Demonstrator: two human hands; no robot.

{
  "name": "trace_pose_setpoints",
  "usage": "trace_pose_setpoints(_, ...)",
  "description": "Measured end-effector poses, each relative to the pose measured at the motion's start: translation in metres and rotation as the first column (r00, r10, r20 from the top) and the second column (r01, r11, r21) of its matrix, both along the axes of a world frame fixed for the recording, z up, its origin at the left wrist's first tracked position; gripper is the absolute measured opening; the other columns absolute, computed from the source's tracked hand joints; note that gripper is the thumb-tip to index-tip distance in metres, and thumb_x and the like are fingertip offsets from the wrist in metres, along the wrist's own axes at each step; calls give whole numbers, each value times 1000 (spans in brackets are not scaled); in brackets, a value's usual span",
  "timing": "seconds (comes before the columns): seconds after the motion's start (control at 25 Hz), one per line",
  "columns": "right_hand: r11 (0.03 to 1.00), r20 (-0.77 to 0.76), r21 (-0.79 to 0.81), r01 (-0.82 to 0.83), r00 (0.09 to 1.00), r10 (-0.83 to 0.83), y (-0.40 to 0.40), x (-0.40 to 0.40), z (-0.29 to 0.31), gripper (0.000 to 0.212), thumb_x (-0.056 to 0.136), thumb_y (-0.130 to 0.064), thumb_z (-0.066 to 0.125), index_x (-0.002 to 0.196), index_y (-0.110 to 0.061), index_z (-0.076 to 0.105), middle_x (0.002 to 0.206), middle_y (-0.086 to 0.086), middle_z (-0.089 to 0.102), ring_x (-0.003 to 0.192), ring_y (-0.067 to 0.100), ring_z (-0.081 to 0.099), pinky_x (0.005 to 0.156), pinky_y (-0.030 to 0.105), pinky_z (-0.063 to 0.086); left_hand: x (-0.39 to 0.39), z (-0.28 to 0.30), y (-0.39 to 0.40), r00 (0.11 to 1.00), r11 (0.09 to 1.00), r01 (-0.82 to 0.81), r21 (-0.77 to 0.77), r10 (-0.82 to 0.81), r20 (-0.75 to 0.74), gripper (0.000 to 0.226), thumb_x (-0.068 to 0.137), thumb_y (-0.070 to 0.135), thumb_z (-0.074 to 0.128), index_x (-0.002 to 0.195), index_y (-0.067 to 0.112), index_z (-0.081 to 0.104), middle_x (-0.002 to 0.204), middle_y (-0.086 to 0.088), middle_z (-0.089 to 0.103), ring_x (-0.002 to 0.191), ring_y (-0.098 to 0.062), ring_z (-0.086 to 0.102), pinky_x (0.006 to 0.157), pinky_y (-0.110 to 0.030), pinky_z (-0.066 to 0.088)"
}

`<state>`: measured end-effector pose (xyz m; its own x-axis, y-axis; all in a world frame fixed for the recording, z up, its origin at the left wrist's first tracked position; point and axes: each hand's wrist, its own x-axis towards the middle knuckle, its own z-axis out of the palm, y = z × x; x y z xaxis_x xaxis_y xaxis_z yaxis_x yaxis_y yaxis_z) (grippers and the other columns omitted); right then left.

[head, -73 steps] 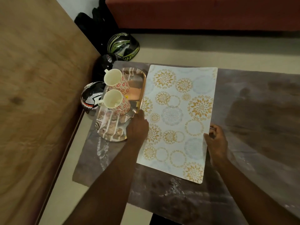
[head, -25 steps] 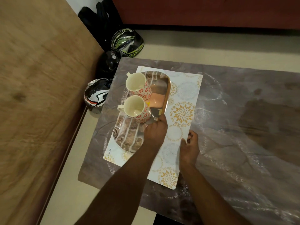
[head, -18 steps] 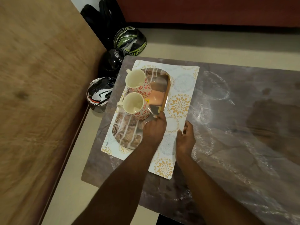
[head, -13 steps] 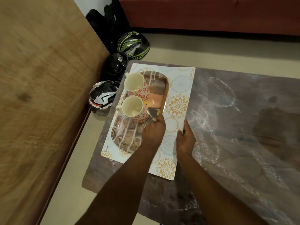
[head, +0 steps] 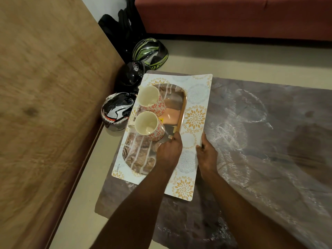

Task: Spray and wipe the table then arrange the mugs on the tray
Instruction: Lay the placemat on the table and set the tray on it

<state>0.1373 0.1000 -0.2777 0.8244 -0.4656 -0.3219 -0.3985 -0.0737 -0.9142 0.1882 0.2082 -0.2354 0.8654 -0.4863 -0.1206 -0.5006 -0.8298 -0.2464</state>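
Note:
Two cream mugs with a red flower pattern stand on a shiny oval tray (head: 181, 112): the far mug (head: 151, 101) and the near mug (head: 150, 125), almost touching. The tray lies on a white placemat (head: 196, 97) with gold flower circles, at the left end of the brown marble table (head: 260, 159). My left hand (head: 168, 151) grips the tray's right rim beside the near mug. My right hand (head: 206, 153) pinches the placemat's right edge.
Three helmets sit on the floor left of the table: a white-and-black one (head: 115, 112), a black one (head: 131, 76), a green-and-black one (head: 150, 51). A wooden panel (head: 45, 105) fills the left. A red sofa (head: 233, 15) runs along the back. White wipe streaks mark the tabletop.
The tray with both mugs went from the bare table onto the placemat. Placemat and tray then slid toward the table's left end, both hands staying on them.

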Motion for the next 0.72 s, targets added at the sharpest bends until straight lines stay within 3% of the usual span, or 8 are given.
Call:
trace_pose_setpoints(0.16, 985, -105, -143, -93, 991, 78, -1, 8, 2, 52, 96, -13, 48, 144, -12, 31, 124, 16, 46, 111, 24, 51, 94, 31, 42, 3, 1, 2, 997, 999, -33, 30, 36, -75, 24, 77, 25, 77, 94, 10, 68, 53, 2, 67, 41, -10, 65, 36, -21, 46)
trace_pose_setpoints(0.28, 942, -182, -296, -160, 977, 108, 9, 2, 12, 60, 93, -24, 56, 144, -11, 27, 132, 16, 36, 119, 28, 42, 99, 36, 39, 4, -3, 9, 982, 995, -87, -57, 76, -172, 39, 101, 24, 44, 133, 1, 45, 97, -15, 74, 77, -28, 74, 60, -34, 56)
trace_pose_setpoints(0.36, 883, -192, -419, -214, 971, 144, 12, -8, 20, 65, 92, -32, 56, 146, -14, 25, 141, 14, 34, 124, 28, 39, 102, 41, 34, 2, 4, 6, 985, 975, -126, -184, 102, -136, 47, 99, 27, 51, 135, -2, 48, 90, -21, 74, 69, -36, 72, 57, -37, 57)
trace_pose_setpoints(0.44, 864, -165, -441, -244, 968, 189, 5, -19, 30, 62, 93, -37, 53, 146, -18, 26, 147, 9, 34, 131, 26, 36, 106, 43, 30, -3, 11, -5, 990, 971, -131, -199, 118, -75, 48, 97, 33, 52, 135, 3, 50, 85, -19, 73, 71, -35, 71, 57, -37, 55)
trace_pose_setpoints(0.6, 819, -140, -504, -273, 962, 234, -50, -46, 41, 58, 94, -34, 53, 145, -17, 31, 147, 9, 38, 134, 25, 35, 107, 42, 30, -14, 23, -52, 987, 967, -69, -247, 30, -156, 46, 98, 33, 45, 138, 10, 44, 118, -15, 60, 103, -33, 61, 81, -42, 48)
trace_pose_setpoints(0.72, 808, -74, -569, -155, 988, 138, -141, -74, 57, 57, 91, -31, 59, 141, -13, 40, 140, 13, 47, 127, 29, 45, 105, 41, 36, -35, 47, -125, 973, 852, -46, -521, -80, -217, 52, 90, 23, 61, 138, 9, 47, 130, -17, 55, 113, -36, 55, 90, -43, 45)
